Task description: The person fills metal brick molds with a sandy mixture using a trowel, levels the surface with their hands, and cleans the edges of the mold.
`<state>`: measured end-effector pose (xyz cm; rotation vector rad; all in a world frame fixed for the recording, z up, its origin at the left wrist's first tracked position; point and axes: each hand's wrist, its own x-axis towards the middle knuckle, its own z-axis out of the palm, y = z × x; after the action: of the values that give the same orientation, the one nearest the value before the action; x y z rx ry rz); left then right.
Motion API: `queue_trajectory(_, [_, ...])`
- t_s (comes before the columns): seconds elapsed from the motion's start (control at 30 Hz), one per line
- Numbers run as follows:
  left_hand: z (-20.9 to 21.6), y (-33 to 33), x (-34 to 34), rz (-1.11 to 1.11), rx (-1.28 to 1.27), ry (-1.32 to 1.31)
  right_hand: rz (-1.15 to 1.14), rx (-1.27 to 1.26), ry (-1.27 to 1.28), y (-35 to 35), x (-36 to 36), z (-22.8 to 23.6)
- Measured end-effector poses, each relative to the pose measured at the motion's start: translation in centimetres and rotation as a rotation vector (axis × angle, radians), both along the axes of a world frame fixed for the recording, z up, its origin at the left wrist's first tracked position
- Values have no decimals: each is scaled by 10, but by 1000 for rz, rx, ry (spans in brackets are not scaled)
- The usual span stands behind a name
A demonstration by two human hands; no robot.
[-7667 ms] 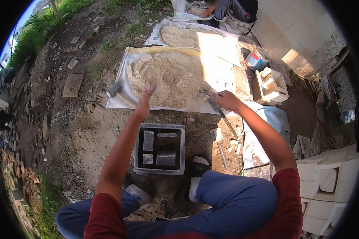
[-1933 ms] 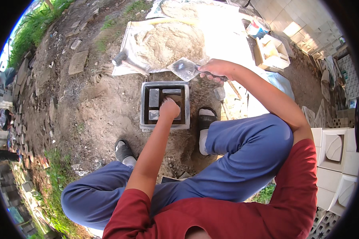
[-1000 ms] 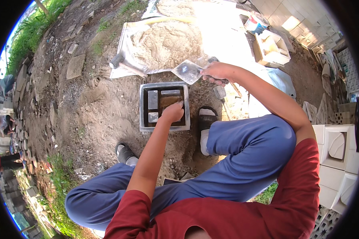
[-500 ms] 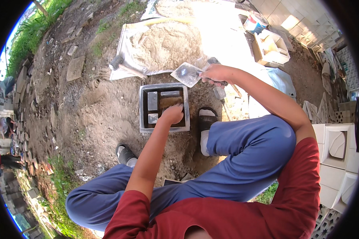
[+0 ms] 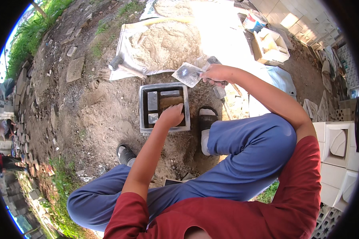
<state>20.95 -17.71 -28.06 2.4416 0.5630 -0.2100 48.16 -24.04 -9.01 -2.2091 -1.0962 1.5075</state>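
Nearest, the wearer's bent legs in blue cloth trousers (image 5: 235, 155) flank a square, thick-rimmed, dark grey mould (image 5: 142, 109) on bare brown soil, with a black open-toed sandal (image 5: 206, 119) just beside its right side. The left hand (image 5: 171, 115) reaches into the mould's lower right part, its fingers curled; whether they grip anything cannot be told. Grey rectangular blocks (image 5: 152, 100) stand inside, at left and along the far wall. Beyond the far right corner, the right hand (image 5: 216, 74) is closed round the handle of a flat, diamond-shaped metal trowel (image 5: 187, 74). Farther off, a dark-headed mallet with a pale handle (image 5: 116, 63) lies at the edge of a white sheet (image 5: 123, 47) bearing pale, sandy powder (image 5: 167, 46); a cream, hollow block (image 5: 270, 47) sits to the right.
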Motion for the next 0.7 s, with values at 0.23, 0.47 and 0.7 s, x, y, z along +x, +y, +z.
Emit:
queue_trajectory(0.23, [3,3,-4,121,130,144,-5,-11,-29,-4,1,1])
queue_trajectory(0.47, [-32,14,4,233,108,179,22,-3,-23,-1,-5,3])
queue_trajectory(0.7, [-33,5,7,296,163,95,24,-7,-10,-5,1,-2])
